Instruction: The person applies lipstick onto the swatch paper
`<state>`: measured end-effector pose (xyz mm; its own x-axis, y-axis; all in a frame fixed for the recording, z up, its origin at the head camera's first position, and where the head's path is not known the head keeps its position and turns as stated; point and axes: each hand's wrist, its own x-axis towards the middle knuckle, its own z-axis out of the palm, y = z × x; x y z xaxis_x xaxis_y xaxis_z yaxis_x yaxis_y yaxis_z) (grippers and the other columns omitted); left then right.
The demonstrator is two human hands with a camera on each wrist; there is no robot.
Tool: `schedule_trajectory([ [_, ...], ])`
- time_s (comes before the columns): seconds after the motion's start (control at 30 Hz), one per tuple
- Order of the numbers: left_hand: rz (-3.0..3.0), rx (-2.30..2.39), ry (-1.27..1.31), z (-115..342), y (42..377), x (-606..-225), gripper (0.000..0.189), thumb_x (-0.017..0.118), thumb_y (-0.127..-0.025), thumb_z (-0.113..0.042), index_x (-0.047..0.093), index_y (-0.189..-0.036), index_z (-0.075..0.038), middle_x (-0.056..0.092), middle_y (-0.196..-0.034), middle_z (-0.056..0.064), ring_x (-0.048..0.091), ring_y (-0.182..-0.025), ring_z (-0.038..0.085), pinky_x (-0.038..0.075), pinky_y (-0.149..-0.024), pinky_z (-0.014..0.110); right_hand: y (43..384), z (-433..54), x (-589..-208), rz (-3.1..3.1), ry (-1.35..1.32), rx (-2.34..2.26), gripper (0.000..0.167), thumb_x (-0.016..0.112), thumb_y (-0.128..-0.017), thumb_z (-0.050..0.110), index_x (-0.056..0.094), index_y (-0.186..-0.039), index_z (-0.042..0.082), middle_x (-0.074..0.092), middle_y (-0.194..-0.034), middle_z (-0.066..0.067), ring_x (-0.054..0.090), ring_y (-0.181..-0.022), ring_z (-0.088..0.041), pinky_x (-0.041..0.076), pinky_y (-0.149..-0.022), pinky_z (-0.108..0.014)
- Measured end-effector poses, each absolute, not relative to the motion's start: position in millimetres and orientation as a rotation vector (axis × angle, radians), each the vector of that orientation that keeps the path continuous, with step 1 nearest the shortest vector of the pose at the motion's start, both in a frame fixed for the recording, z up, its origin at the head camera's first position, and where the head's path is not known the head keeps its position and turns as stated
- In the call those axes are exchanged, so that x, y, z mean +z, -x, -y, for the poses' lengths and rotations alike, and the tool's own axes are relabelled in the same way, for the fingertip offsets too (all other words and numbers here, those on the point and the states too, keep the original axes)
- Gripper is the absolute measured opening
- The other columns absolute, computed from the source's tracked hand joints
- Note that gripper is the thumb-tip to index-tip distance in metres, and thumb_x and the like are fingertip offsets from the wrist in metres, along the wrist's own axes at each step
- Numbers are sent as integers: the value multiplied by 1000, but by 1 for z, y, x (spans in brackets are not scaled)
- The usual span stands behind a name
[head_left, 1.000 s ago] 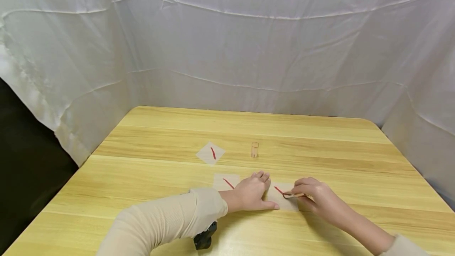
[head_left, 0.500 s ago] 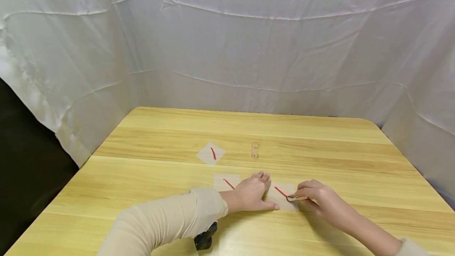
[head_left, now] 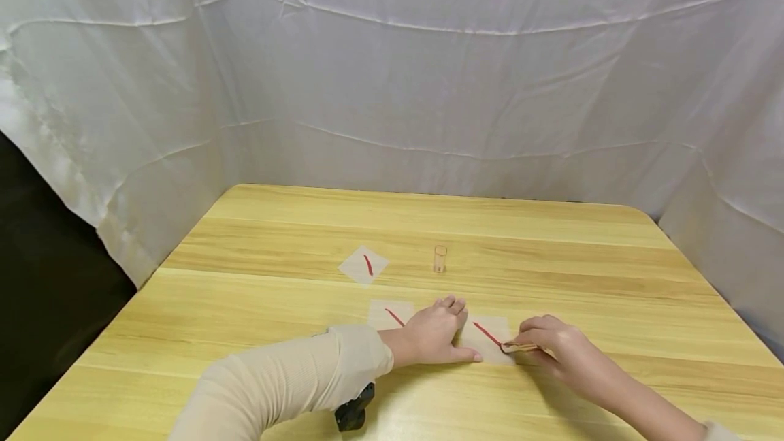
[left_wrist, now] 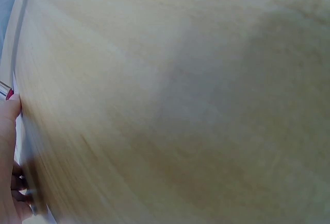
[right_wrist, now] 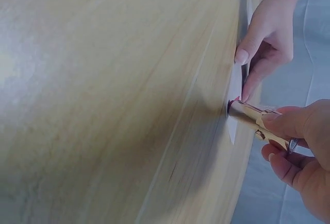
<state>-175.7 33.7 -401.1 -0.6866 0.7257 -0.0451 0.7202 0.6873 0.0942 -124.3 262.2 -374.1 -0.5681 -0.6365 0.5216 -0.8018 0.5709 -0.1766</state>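
Observation:
My right hand (head_left: 566,352) pinches a lipstick (right_wrist: 247,115) in a shiny gold tube, thumb on one side and fingers on the other. Its red tip meets a white square of paper (head_left: 497,325), at the lower end of a slanting red line (head_left: 486,332). Fingers spread, my left hand (head_left: 431,334) lies flat over that paper's left edge, the thumb near its lower corner. Part of a second paper square (head_left: 380,318), also with a red stroke, is hidden under the left wrist. In the left wrist view only an edge of the left hand (left_wrist: 7,147) shows.
Farther back lies a paper (head_left: 353,266) turned like a diamond, bearing a short red stroke. To its right stands a small clear cylinder, like a cap (head_left: 439,260). A black device (head_left: 354,410) hangs below the left sleeve. White curtains (head_left: 429,87) surround the wooden table (head_left: 551,271).
The right hand has moved down and to the right with the lipstick, and the red line on the right paper has grown longer. The left hand has stayed in place.

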Motion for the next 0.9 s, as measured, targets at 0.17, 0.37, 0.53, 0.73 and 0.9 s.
schedule_trajectory([
  [0.17, -2809, 113, -1200, -34, 176, -402, 76, 46, -87, -63, 46, -135, -5, 40, -145, 12, 36, -136, 25, 33, -110, 30, 123, -264, -373, 2403, -1178, 567, 44, 75, -55, -16, 72, -88, 13, 64, -86, 3, 57, -77, -7, 41, -68, -1],
  [0.37, -2809, 119, -1206, -33, 176, -401, 76, 46, -87, -63, 47, -135, -4, 40, -144, 13, 36, -136, 26, 33, -110, 31, 121, -266, -373, 2400, -1199, 585, 41, 76, -55, -14, 72, -88, 11, 64, -86, 3, 57, -76, -7, 41, -68, -1],
  [0.53, -2808, 134, -1213, -33, 176, -402, 76, 47, -87, -63, 47, -134, -4, 41, -144, 14, 37, -135, 27, 34, -110, 32, 122, -267, -373, 2377, -1208, 585, 41, 76, -54, -14, 72, -86, 11, 64, -84, 3, 56, -75, -5, 41, -66, -2],
  [0.73, -2806, 136, -1218, -34, 175, -400, 75, 47, -87, -62, 47, -134, -4, 41, -143, 14, 37, -135, 27, 34, -110, 33, 121, -268, -373, 2384, -1206, 599, 41, 76, -54, -14, 70, -86, 11, 64, -84, 3, 56, -75, -5, 42, -66, -1],
  [0.9, -2799, 105, -1206, -34, 175, -398, 75, 47, -87, -62, 47, -135, -4, 41, -144, 13, 37, -135, 26, 34, -109, 32, 121, -270, -374, 2409, -1172, 622, 42, 76, -55, -14, 69, -87, 12, 64, -86, 2, 57, -77, -6, 43, -66, -2],
])
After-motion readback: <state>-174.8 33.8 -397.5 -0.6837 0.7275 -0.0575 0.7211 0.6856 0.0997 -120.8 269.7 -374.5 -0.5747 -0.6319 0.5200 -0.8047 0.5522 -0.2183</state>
